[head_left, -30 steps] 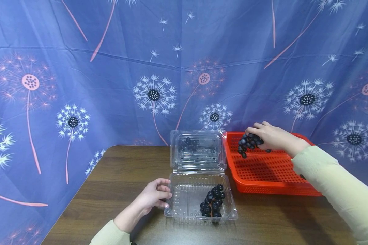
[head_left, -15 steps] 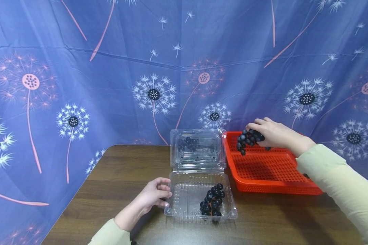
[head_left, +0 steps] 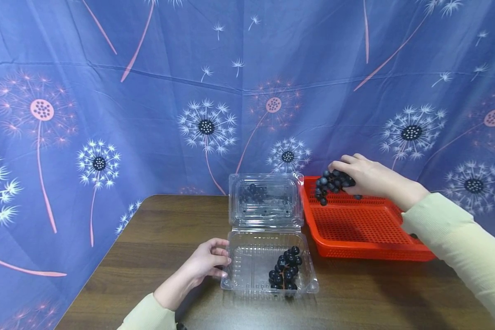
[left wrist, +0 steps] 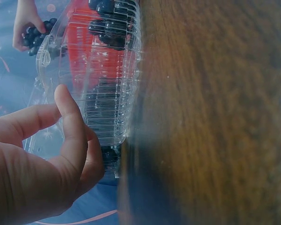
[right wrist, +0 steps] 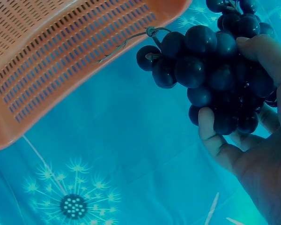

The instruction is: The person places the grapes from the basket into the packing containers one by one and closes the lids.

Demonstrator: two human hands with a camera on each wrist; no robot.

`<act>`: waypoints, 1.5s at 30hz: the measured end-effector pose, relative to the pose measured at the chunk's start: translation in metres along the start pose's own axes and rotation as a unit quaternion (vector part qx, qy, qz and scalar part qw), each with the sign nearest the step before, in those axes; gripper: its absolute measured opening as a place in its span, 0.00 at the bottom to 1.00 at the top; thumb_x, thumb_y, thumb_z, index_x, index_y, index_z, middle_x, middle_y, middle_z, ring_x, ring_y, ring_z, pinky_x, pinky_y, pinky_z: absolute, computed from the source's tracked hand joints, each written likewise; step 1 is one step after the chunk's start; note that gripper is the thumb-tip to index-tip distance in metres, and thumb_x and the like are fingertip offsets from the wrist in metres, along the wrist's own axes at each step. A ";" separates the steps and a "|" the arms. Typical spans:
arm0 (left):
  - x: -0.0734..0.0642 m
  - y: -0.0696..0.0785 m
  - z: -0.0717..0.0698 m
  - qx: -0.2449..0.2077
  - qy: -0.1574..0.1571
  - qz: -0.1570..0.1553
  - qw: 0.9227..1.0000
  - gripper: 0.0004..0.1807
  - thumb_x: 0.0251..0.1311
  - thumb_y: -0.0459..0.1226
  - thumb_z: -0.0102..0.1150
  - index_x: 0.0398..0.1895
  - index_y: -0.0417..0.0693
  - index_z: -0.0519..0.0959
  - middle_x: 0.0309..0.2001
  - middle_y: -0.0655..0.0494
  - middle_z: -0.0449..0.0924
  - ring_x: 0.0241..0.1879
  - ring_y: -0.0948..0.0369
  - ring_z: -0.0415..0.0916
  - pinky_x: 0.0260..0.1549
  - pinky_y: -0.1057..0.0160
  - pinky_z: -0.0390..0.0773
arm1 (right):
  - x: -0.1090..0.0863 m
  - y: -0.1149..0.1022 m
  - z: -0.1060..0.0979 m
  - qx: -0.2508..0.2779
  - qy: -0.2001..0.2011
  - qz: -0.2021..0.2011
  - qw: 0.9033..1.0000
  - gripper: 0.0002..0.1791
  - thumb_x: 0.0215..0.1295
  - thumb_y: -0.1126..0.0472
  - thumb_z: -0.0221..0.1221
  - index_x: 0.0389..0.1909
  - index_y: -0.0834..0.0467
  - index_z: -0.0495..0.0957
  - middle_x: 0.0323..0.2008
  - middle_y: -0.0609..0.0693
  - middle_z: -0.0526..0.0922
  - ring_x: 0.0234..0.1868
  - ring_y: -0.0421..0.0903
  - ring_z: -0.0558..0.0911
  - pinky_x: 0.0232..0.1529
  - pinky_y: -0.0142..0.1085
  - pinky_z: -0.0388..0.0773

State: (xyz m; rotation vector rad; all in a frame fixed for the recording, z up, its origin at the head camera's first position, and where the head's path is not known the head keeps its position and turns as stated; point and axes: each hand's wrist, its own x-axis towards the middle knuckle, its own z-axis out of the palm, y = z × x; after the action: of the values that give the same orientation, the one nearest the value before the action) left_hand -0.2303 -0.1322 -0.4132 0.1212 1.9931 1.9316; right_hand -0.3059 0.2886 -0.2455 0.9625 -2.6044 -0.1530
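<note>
My right hand (head_left: 365,176) grips a bunch of dark grapes (head_left: 334,182) above the left part of the red plastic basket (head_left: 371,252). In the right wrist view, thumb and fingers curl around these grapes (right wrist: 201,70), and a bit of stem sticks out. A hinged clear plastic clamshell box (head_left: 247,256) lies opened beside the basket. Another grape bunch (head_left: 286,270) rests in the right half of its base. The fingertips of my left hand (head_left: 206,263), loosely bent, touch the left rim of the base. In the left wrist view, the far fingers are partly hidden.
The clamshell's lid (head_left: 268,215) stands raised at the back, with dark grape shapes showing in or through it. Brown wood table (head_left: 169,229) lies under the box and basket. A blue dandelion-print cloth (head_left: 148,114) hangs behind.
My right hand and its grapes have risen and shifted slightly left over the basket. The left hand stays at the box's rim, and the bunch in the base has not moved.
</note>
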 end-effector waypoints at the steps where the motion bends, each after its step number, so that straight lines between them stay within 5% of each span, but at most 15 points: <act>1: 0.000 0.000 0.000 0.000 0.000 0.000 1.000 0.29 0.54 0.24 0.57 0.60 0.29 0.61 0.36 0.50 0.71 0.33 0.59 0.74 0.26 0.62 0.82 | 0.000 -0.002 -0.001 0.000 0.004 -0.002 1.000 0.32 0.42 0.62 0.73 0.50 0.51 0.71 0.40 0.52 0.74 0.40 0.55 0.73 0.34 0.52 0.79; 26: 0.001 0.000 0.000 -0.001 -0.005 0.002 1.000 0.29 0.54 0.25 0.57 0.60 0.29 0.61 0.36 0.50 0.70 0.35 0.59 0.75 0.26 0.62 0.82 | 0.013 -0.050 -0.022 0.009 0.040 -0.045 0.998 0.30 0.43 0.62 0.71 0.51 0.49 0.72 0.41 0.49 0.74 0.41 0.50 0.71 0.30 0.46 0.78; 45: -0.001 0.000 0.001 -0.005 -0.003 -0.001 1.000 0.30 0.54 0.25 0.57 0.60 0.29 0.61 0.36 0.50 0.70 0.35 0.58 0.75 0.26 0.62 0.82 | 0.016 -0.077 -0.023 0.028 0.121 -0.094 0.988 0.29 0.41 0.63 0.71 0.49 0.52 0.74 0.39 0.49 0.75 0.41 0.50 0.72 0.31 0.44 0.79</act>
State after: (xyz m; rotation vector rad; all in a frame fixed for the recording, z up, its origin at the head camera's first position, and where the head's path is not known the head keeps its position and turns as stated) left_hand -0.2285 -0.1316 -0.4131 0.1227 1.9792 1.9363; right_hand -0.2614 0.2204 -0.2363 1.1688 -2.3082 -0.0088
